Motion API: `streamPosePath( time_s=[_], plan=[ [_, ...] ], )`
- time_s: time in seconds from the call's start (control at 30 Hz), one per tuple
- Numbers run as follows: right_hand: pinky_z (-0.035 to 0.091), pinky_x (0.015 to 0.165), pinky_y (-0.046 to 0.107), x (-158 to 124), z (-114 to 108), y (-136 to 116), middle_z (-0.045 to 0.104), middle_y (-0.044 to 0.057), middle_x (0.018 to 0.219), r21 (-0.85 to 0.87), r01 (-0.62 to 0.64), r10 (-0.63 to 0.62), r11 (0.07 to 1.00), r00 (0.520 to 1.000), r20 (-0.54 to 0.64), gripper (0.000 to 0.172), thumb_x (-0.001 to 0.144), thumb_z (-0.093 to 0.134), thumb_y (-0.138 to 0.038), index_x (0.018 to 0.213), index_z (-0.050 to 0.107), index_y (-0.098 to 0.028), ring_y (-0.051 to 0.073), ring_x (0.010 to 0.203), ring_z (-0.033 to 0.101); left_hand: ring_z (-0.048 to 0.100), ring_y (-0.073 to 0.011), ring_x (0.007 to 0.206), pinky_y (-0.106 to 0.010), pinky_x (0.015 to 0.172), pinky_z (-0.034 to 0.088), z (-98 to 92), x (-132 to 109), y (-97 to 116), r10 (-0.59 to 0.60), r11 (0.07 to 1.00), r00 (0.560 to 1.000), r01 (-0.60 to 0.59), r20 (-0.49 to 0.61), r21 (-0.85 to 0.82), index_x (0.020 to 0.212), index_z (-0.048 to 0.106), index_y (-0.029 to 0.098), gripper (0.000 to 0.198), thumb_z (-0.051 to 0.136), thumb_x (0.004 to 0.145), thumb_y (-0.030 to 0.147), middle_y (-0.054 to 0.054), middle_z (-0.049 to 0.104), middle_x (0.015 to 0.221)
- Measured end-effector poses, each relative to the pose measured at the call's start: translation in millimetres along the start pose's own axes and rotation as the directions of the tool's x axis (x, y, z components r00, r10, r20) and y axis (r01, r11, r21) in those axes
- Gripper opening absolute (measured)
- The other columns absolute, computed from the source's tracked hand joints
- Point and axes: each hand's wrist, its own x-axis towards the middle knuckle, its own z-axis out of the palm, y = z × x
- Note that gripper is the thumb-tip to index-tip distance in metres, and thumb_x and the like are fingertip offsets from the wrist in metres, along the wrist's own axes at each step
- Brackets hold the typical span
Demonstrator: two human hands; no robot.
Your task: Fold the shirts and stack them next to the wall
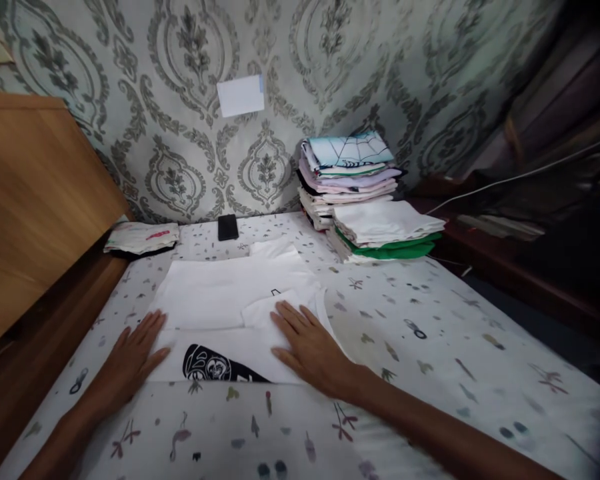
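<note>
A white T-shirt with a black print near its lower edge lies partly folded on the patterned bedsheet. My left hand rests flat on the shirt's left edge, fingers stretched out. My right hand lies flat on the shirt's right side, fingers spread, next to a folded-in sleeve. Neither hand holds anything.
Two stacks of folded clothes stand at the back right by the wall. A black phone and a small folded pile lie at the back left. A wooden headboard runs along the left. Dark furniture fills the right.
</note>
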Motion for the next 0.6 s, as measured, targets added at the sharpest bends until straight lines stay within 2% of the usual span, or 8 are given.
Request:
streamPosePath(
  time_s=[0.1, 0.2, 0.27, 0.3, 0.37, 0.43, 0.5, 0.6],
  plan=[
    [0.042, 0.110, 0.046, 19.2, -13.7, 18.6, 0.058, 0.014, 0.140, 0.106, -0.051, 0.055, 0.993, 0.998, -0.038, 0.044, 0.099, 0.044, -0.039, 0.135, 0.057, -0.018, 0.027, 0.132, 0.052, 0.031, -0.0283, 0.148, -0.053, 0.118, 0.028, -10.1, 13.9, -9.9, -0.074, 0.993, 0.997, 0.075, 0.016, -0.090, 0.154, 0.032, 0.022, 0.063, 0.033, 0.097, 0.048, -0.010, 0.034, 0.160],
    [0.047, 0.103, 0.041, 66.0, -33.0, 54.1, 0.067, 0.014, 0.126, 0.203, -0.208, 0.228, 0.957, 0.970, -0.079, 0.035, 0.098, 0.046, -0.031, 0.125, 0.063, -0.016, 0.025, 0.118, 0.062, 0.042, -0.0269, 0.142, -0.044, 0.117, 0.033, -28.9, 55.0, -12.2, -0.111, 0.973, 0.994, 0.113, 0.024, -0.200, 0.148, 0.043, 0.017, 0.062, 0.034, 0.096, 0.050, -0.012, 0.042, 0.155],
    [0.050, 0.097, 0.036, 107.3, -42.0, 81.5, 0.068, 0.014, 0.121, 0.213, -0.382, 0.399, 0.899, 0.916, -0.040, 0.032, 0.095, 0.052, -0.026, 0.122, 0.064, -0.015, 0.023, 0.109, 0.065, 0.046, -0.0254, 0.138, -0.041, 0.117, 0.032, -40.1, 94.9, -10.7, -0.074, 0.973, 0.997, 0.075, 0.014, -0.217, 0.143, 0.047, 0.015, 0.061, 0.033, 0.095, 0.050, -0.013, 0.048, 0.151],
    [0.049, 0.098, 0.036, 128.1, -43.9, 94.7, 0.067, 0.014, 0.123, 0.199, -0.490, 0.504, 0.848, 0.864, -0.019, 0.031, 0.093, 0.056, -0.024, 0.122, 0.064, -0.015, 0.023, 0.110, 0.065, 0.048, -0.0259, 0.136, -0.041, 0.117, 0.033, -43.9, 116.2, -9.4, -0.053, 0.980, 0.999, 0.053, 0.003, -0.194, 0.140, 0.049, 0.013, 0.061, 0.033, 0.094, 0.048, -0.014, 0.051, 0.149],
    [0.051, 0.093, 0.037, 165.3, -41.5, 117.4, 0.066, 0.018, 0.123, 0.184, -0.583, 0.594, 0.791, 0.805, -0.003, 0.031, 0.091, 0.059, -0.023, 0.120, 0.064, -0.011, 0.026, 0.108, 0.066, 0.046, -0.0266, 0.137, -0.042, 0.115, 0.033, -47.0, 156.4, -5.8, -0.018, 0.993, 1.000, 0.019, 0.009, -0.116, 0.139, 0.049, 0.009, 0.059, 0.032, 0.093, 0.040, -0.017, 0.050, 0.148],
    [0.054, 0.085, 0.035, 192.9, -32.8, 134.2, 0.069, 0.017, 0.114, 0.178, -0.649, 0.655, 0.740, 0.755, 0.033, 0.029, 0.091, 0.061, -0.026, 0.115, 0.066, -0.009, 0.028, 0.105, 0.067, 0.045, -0.0266, 0.137, -0.041, 0.113, 0.036, -45.6, 188.0, -2.5, -0.042, 0.999, 0.998, 0.043, 0.045, -0.021, 0.139, 0.049, 0.008, 0.055, 0.032, 0.092, 0.031, -0.018, 0.049, 0.148],
    [0.055, 0.083, 0.037, 209.9, -21.8, 145.2, 0.068, 0.013, 0.113, 0.176, -0.694, 0.693, 0.698, 0.716, 0.077, 0.031, 0.092, 0.063, -0.031, 0.116, 0.065, -0.012, 0.026, 0.103, 0.066, 0.049, -0.0269, 0.133, -0.041, 0.108, 0.040, -42.1, 208.6, -1.3, -0.076, 0.995, 0.994, 0.071, 0.079, 0.068, 0.138, 0.051, 0.011, 0.052, 0.031, 0.092, 0.025, -0.018, 0.052, 0.144],
    [0.055, 0.087, 0.043, 220.7, -9.8, 153.3, 0.062, 0.010, 0.124, 0.187, -0.725, 0.717, 0.663, 0.686, 0.120, 0.036, 0.094, 0.062, -0.036, 0.125, 0.059, -0.016, 0.023, 0.105, 0.063, 0.056, -0.0289, 0.122, -0.042, 0.098, 0.046, -37.8, 223.4, -5.9, -0.076, 0.987, 0.993, 0.061, 0.096, 0.148, 0.129, 0.057, 0.014, 0.046, 0.034, 0.090, 0.024, -0.017, 0.060, 0.130]
  ],
)
